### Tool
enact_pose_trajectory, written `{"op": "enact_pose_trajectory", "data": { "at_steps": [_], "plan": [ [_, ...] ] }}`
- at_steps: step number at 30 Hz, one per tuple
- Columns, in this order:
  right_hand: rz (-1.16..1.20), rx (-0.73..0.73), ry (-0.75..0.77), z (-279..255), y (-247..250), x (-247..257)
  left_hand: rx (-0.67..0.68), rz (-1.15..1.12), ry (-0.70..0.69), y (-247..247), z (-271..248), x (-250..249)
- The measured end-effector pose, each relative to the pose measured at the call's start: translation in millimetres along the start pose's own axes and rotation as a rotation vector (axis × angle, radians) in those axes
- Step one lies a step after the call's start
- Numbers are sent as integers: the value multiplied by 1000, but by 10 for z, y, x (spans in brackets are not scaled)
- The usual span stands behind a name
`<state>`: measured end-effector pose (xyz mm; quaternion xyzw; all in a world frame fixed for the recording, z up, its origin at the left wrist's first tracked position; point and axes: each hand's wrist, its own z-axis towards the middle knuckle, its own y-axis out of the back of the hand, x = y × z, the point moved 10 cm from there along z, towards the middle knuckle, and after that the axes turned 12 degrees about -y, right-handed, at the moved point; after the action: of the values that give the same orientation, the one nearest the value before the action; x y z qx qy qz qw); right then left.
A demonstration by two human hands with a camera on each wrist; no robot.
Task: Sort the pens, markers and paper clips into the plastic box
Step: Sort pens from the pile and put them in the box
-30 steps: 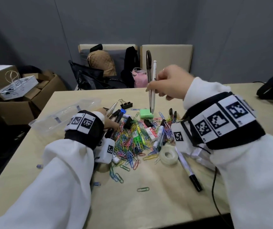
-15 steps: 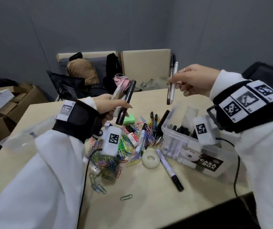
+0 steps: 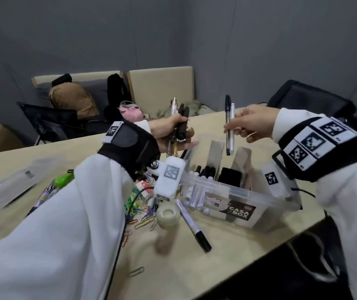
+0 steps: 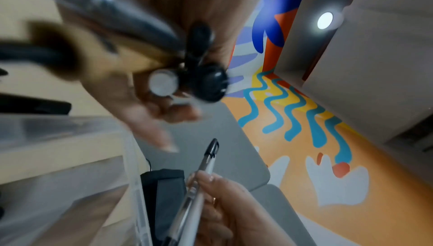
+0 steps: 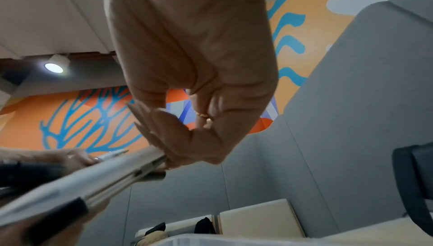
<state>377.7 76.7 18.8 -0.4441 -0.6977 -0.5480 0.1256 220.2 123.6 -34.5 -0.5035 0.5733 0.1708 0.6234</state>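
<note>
Pens and markers stand bunched upright in the left hand [image 3: 169,133], whose fingers curl round the bundle [image 3: 178,124] above the near-left end of the plastic box [image 3: 238,191]. Over the box's middle dividers the right hand [image 3: 251,124] pinches two pens [image 3: 229,128], one black-capped, one white, tips pointing down. Markers already lie inside the box. Left of the box, coloured paper clips [image 3: 143,213] are scattered on the table [image 3: 173,267], beside a tape roll [image 3: 168,215] and a loose marker [image 3: 192,226].

White sleeves [image 3: 54,234], black marker-tagged wristbands [image 3: 127,146]
</note>
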Motion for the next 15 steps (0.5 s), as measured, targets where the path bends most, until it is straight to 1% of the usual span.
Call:
{"op": "enact_pose_trajectory", "data": {
  "at_steps": [3,7,9,11,13,15],
  "plan": [
    [24,-15,-24,20,42,-35,30,-55,23,-193,33,-4],
    [22,-57,-51,52,56,-40,68,69,63,-304,76,129],
    [72,-137,-30,58,160,-27,74,187,115,-288,67,235],
    [178,-218,10,38,290,-17,77,304,166,-273,50,283],
    [279,-267,44,20,391,-33,80,406,184,-316,33,298],
    [324,-293,64,18,443,-56,70,510,203,-356,31,341]
  ]
}}
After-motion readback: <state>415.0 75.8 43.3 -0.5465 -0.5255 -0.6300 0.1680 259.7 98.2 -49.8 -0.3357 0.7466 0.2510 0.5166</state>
